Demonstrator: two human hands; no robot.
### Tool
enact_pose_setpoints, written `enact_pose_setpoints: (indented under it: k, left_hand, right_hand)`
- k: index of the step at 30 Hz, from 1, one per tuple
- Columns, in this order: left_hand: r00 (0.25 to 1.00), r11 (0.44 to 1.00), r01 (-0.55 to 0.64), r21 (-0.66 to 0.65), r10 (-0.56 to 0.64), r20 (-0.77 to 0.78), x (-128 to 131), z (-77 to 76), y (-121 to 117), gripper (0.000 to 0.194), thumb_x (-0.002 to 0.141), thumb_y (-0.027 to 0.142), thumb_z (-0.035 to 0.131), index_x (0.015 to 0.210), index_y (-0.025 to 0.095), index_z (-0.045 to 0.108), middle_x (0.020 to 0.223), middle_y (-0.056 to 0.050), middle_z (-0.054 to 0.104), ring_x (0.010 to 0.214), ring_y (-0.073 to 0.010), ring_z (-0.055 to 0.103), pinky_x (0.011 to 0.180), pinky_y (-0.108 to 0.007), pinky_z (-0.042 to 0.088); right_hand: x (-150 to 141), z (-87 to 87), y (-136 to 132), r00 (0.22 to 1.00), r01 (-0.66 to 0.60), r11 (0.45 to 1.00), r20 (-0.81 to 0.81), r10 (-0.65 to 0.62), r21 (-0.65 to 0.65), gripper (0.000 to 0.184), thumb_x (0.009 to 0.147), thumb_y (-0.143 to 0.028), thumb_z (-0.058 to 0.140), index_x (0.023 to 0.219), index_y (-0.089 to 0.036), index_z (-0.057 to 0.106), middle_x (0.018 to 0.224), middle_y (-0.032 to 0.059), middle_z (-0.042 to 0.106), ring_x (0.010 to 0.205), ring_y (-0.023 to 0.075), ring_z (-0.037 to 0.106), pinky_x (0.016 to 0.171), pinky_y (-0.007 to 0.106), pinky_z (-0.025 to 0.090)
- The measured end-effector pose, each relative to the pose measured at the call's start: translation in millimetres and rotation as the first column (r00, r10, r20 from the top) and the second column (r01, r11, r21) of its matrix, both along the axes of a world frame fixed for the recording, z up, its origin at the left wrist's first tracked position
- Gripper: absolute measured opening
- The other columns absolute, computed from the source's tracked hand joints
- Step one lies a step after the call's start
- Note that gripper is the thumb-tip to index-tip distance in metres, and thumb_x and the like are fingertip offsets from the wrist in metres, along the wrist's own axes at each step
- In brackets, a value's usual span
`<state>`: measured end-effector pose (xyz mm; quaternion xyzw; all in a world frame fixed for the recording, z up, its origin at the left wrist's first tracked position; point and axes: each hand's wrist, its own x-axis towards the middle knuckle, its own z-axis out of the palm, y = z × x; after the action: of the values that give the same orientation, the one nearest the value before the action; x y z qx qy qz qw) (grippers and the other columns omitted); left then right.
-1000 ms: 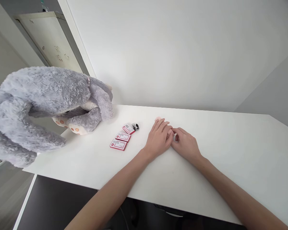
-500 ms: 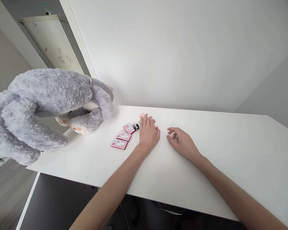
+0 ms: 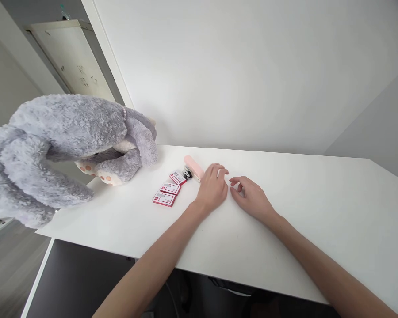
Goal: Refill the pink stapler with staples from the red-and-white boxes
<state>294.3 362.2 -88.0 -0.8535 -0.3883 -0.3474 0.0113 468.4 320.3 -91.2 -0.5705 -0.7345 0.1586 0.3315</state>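
White table (image 3: 301,229) bears a pink stapler (image 3: 193,166) near its far edge, the long axis slanting toward the left hand (image 3: 212,190), the nearer grip. The right hand (image 3: 254,199) lies farther off; both grips look loosely open, empty.

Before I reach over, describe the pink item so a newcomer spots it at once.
Find the big grey plush toy at left, then the three red-and-white boxes on the white desk. Between a small dark object and the left hand lies the pink item. It alone is pink, long and round-ended.
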Motion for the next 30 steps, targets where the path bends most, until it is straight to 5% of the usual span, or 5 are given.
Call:
enact_pose_setpoints:
  k: [4, 11, 30]
  left_hand:
    - [0.978, 0.960, 0.205, -0.190, -0.196, 0.065, 7.9, 5.0, -12.6, 0.041, 0.087, 0.002, 0.041, 0.123, 0.020, 0.050, 0.125, -0.010, 0.064, 0.120, -0.0243, 0.060, 0.103, -0.043, 0.051]
    - [0.970, 0.875, 0.239, -0.420, -0.238, 0.057, 5.2, 13.5, -16.9, 0.051, 0.090, 0.004, 0.038, 0.137, 0.023, 0.044, 0.122, -0.006, 0.069, 0.105, -0.0231, 0.066, 0.081, -0.036, 0.054]
    - [0.973, 0.875, 0.225, -0.429, -0.224, 0.054, 6.6, 14.8, -16.4, 0.041, 0.094, 0.009, 0.038, 0.132, 0.021, 0.046, 0.114, -0.006, 0.071, 0.097, -0.0225, 0.066, 0.077, -0.034, 0.052]
  right_hand:
    - [-1.3, 2.7, -0.6, 0.999, 0.016, 1.000, 0.040, -0.015, -0.023, 0.011, 0.095, -0.031, 0.052, 0.100, -0.025, 0.060, 0.098, 0.0016, 0.067, 0.070, 0.0164, 0.059, 0.064, 0.032, 0.048]
    - [-1.3, 2.2, -1.1, 0.997, -0.018, 1.000, 0.070, 0.018, 0.002, 0.009, 0.095, -0.027, 0.049, 0.094, -0.025, 0.058, 0.096, 0.0015, 0.064, 0.069, 0.0160, 0.059, 0.063, 0.030, 0.048]
    - [-0.8, 2.5, -1.4, 0.998, -0.029, 0.999, 0.063, 0.030, -0.019, 0.010, 0.096, -0.026, 0.048, 0.089, -0.025, 0.055, 0.095, 0.0010, 0.065, 0.072, 0.0171, 0.059, 0.063, 0.031, 0.047]
